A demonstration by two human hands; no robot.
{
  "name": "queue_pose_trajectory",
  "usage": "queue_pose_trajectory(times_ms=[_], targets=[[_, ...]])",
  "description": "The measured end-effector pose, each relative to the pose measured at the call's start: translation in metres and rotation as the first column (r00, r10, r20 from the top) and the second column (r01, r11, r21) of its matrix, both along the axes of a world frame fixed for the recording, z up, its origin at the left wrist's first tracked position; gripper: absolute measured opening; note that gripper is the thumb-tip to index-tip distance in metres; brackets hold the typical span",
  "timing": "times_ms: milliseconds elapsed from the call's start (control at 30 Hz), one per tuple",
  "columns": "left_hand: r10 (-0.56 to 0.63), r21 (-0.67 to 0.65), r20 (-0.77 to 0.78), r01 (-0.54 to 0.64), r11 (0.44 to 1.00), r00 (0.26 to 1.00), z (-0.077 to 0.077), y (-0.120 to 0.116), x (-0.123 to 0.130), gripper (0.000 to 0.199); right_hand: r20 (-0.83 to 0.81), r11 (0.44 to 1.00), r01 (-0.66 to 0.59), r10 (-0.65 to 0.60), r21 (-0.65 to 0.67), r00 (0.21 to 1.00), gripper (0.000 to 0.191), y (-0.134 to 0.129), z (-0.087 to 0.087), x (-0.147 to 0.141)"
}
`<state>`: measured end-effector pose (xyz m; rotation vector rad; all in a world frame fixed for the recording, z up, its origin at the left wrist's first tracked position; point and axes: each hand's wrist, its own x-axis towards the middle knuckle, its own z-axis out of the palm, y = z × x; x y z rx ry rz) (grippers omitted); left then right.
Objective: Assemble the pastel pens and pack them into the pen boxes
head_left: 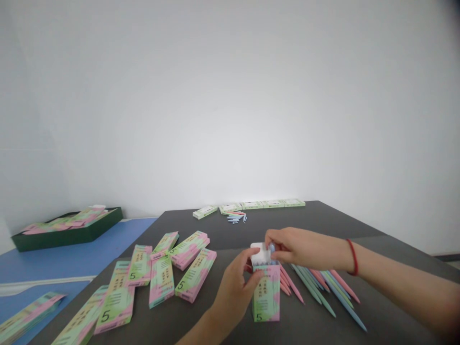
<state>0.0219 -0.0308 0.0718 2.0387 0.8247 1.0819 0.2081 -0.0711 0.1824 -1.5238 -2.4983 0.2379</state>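
Observation:
A pink-and-green printed carton marked 5 stands upright on the dark table, its white top flap raised. My left hand is closed on the carton's upper left side, thumb on the front. Over the carton's open top, my right hand pinches a small bluish, shiny piece; the fingers hide most of it. Bluish tips show inside the opening. Right of the carton lie slim pointed pen-like sticks: pink ones, green ones and blue ones, partly beneath my right forearm.
Several similar closed cartons lie to the left. A dark green tray with more cartons sits on a blue surface. At the table's far edge are a row of pale boxes and small coloured pieces. A white wall rises behind.

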Motion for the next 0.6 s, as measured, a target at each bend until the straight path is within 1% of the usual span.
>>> queue_pose_trajectory(times_ms=[67, 200, 267, 333, 400, 467, 533, 567, 600], targets=[[0.002, -0.001, -0.005, -0.002, 1.000, 1.000, 0.000, 0.000, 0.000, 0.038, 0.041, 0.999, -0.014, 0.016, -0.036, 0.999, 0.008, 0.000, -0.003, 0.003], [-0.009, 0.023, -0.004, 0.009, 1.000, 1.000, -0.002, 0.000, 0.000, 0.040, 0.118, 0.999, -0.015, 0.019, -0.035, 0.993, 0.011, -0.004, -0.005, 0.004], [-0.009, 0.027, 0.006, 0.009, 1.000, 1.000, -0.003, 0.000, -0.001, 0.039, 0.088, 1.000, -0.010, 0.010, -0.002, 0.996, 0.013, -0.007, -0.004, 0.001], [-0.015, 0.020, 0.007, 0.015, 1.000, 1.000, -0.004, 0.001, -0.001, 0.038, 0.040, 0.999, 0.021, -0.023, 0.049, 0.999, 0.015, -0.011, -0.004, -0.002], [-0.021, 0.011, 0.004, 0.021, 1.000, 1.000, -0.004, 0.002, -0.001, 0.038, 0.022, 0.994, 0.043, -0.045, 0.099, 0.999, 0.011, -0.013, -0.006, -0.003], [-0.013, 0.003, 0.007, 0.013, 1.000, 1.000, -0.004, 0.002, -0.001, 0.038, 0.025, 0.994, 0.004, -0.007, 0.112, 1.000, 0.015, -0.014, -0.013, -0.003], [-0.014, -0.010, 0.029, 0.014, 1.000, 0.999, -0.005, 0.002, -0.001, 0.037, -0.031, 0.992, -0.018, 0.022, 0.125, 0.999, 0.018, -0.014, -0.025, 0.000], [-0.030, -0.023, 0.052, 0.032, 0.999, 0.998, -0.006, 0.002, 0.000, 0.036, -0.101, 0.990, 0.019, -0.005, 0.137, 0.995, 0.017, -0.014, -0.032, 0.002], [-0.056, -0.039, 0.086, 0.059, 0.997, 0.995, -0.007, 0.002, 0.000, 0.037, -0.196, 0.985, 0.089, -0.060, 0.145, 0.979, 0.014, -0.014, -0.040, 0.004]])
